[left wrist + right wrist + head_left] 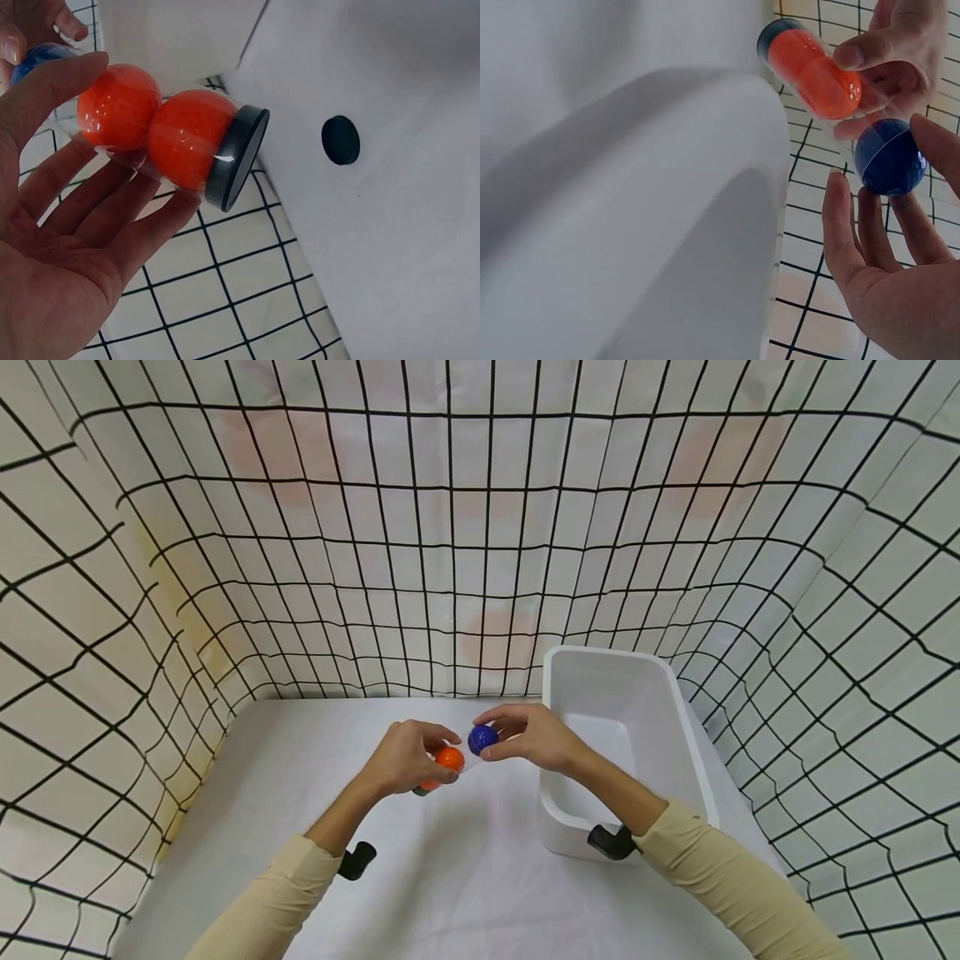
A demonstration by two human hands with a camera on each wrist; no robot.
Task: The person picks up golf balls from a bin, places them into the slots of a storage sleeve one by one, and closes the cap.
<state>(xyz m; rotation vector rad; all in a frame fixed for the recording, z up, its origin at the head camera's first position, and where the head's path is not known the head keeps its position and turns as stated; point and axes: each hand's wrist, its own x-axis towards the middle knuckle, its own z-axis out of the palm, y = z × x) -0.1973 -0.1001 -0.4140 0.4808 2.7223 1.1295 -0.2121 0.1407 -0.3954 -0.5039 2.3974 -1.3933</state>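
The left hand (405, 758) holds a clear tube (161, 135) above the middle of the white table (465, 877), its fingers and thumb curled round the tube's open end. Two orange balls (150, 127) sit inside, touching one another — the lower one rests against the tube's dark cap (238, 157), which points toward 7 o'clock in the head view. The right hand (528, 737) pinches a blue ball (482, 739) between thumb and fingertips, just at the tube's mouth, at 2 o'clock from the orange balls and close beside them. From the right wrist view the blue ball (889, 156) lies against the fingertips with the other fingers spread loosely beneath it.

A white bin (660, 693) stands on the table at 3 o'clock from the hands, near the right forearm. White sheets with a black grid (375, 527) wall the table in — at 9, 12 and 3 o'clock.
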